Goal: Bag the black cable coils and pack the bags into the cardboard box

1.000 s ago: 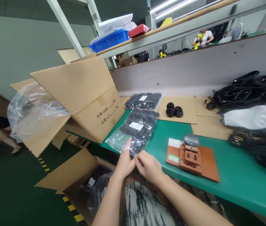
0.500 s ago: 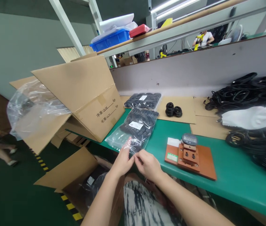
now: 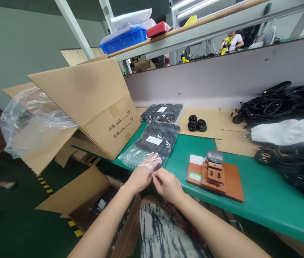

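Here's my left hand (image 3: 141, 177) laid flat, fingers extended, on the clear bag (image 3: 156, 147) just ahead; my right (image 3: 169, 184) pinches its near edge. Film looks slick and floppy, the coils (image 3: 160, 131) probably weighty: best scooped underneath.

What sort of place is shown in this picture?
Probably a factory packing area: a large brown cardboard carton, a clear plastic bag of black coils, and a heap of black cables along a green workbench.

Black bagged coils (image 3: 165, 133) — green bench (image 3: 262, 195)
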The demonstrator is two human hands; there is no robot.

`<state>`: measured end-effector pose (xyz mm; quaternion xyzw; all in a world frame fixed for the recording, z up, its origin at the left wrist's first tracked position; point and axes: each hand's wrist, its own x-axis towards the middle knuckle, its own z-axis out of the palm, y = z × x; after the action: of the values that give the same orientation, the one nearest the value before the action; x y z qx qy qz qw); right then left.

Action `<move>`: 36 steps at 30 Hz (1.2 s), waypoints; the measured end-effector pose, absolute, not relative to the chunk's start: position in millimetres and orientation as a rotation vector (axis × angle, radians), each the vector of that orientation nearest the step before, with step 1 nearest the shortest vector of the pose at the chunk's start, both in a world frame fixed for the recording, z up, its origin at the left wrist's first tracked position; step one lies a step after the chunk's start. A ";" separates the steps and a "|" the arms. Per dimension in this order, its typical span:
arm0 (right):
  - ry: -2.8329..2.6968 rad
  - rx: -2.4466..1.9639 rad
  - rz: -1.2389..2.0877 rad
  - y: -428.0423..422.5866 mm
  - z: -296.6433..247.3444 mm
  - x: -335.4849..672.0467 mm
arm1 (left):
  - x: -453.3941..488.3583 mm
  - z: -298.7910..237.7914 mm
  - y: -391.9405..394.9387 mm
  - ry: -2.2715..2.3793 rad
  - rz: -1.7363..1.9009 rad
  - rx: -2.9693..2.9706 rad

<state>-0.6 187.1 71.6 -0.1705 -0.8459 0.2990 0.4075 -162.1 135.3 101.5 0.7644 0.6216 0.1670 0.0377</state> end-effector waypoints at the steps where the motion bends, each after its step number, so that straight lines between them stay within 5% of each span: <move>1: -2.135 -0.428 0.753 187.1 71.4 -0.5 | -162.2 101.7 134.9 1.900 0.516 2.353; 13: -2.198 -0.467 0.788 188.8 69.5 -1.3 | -168.1 98.7 140.7 1.804 0.476 2.393; 20: -2.205 -0.487 0.804 189.2 70.5 0.5 | -156.5 87.6 125.0 2.049 0.744 2.166; 36: -2.220 -0.541 0.814 189.7 74.9 2.2 | -168.6 95.7 123.9 2.163 0.528 1.928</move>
<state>2.2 189.7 74.9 -0.2089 -0.8572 0.3142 0.3504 -168.6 123.9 95.7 0.6514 0.7310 0.1784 0.0981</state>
